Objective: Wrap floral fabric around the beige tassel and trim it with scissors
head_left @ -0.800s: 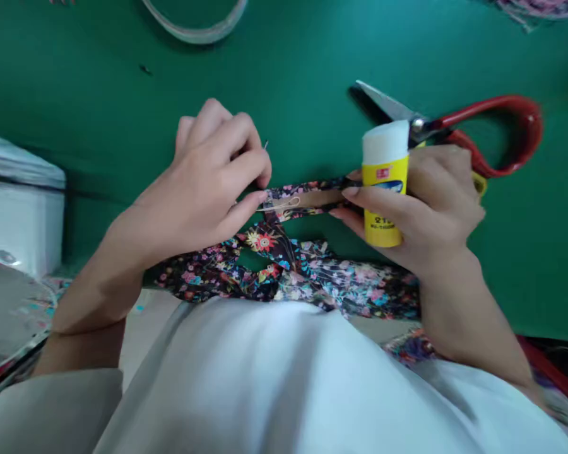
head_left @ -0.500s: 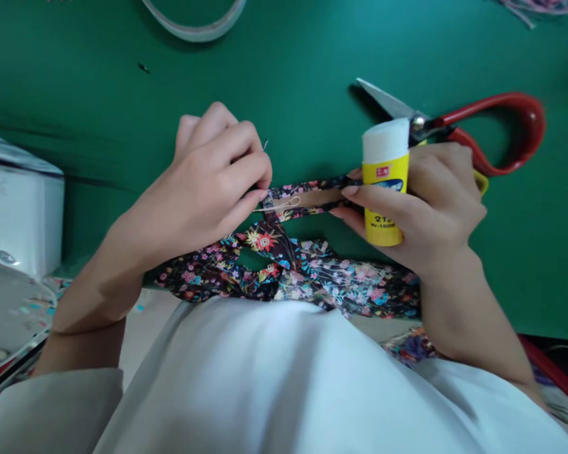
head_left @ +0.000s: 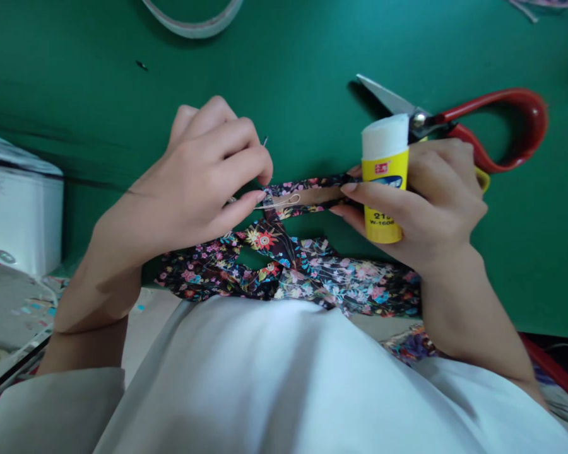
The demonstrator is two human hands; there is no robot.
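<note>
A dark floral fabric lies along the table's near edge, with a narrow strip of it stretched between both hands. My left hand has its fingers curled at the strip's left end. A thin dark tip sticks up beside its fingers; what it belongs to is hidden. A pale looped cord runs from the left fingertips over the strip. My right hand pinches the strip's right end between thumb and fingers. A yellow glue stick with a white cap stands out above the right thumb.
Red-handled scissors lie on the green table beyond my right hand. A white machine part sits at the left. A roll of tape is at the top, with pinkish threads at the top right.
My left hand has shifted slightly left and its thumb has come a little away from the index finger. My right hand keeps its hold on the strip.
</note>
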